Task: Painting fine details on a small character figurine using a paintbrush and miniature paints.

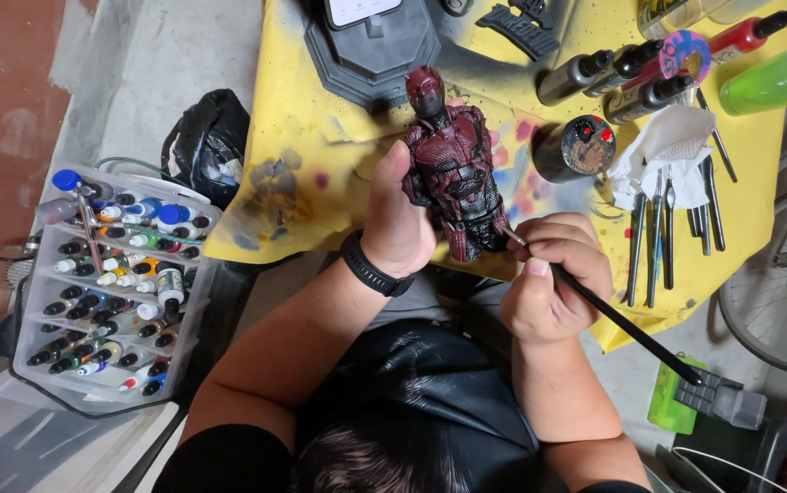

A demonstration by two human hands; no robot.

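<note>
My left hand (396, 219) grips a dark red armoured figure (453, 160) from its left side, holding it upright over the front edge of a yellow-covered table (320, 137). My right hand (553, 274) pinches a thin black paintbrush (626, 324), whose tip touches the figure's lower right side near the hip. A black band sits on my left wrist. The figure's legs are hidden behind my hands.
A clear tiered rack (115, 283) of several small paint bottles stands at the left on the floor. On the table lie metal tools (662, 228), a crumpled white tissue (672, 151), dark dropper bottles (612, 73), a round paint-stained jar (580, 146), a green bottle (776, 82) and a dark figure base (370, 50). A bicycle wheel (776, 292) is at the right.
</note>
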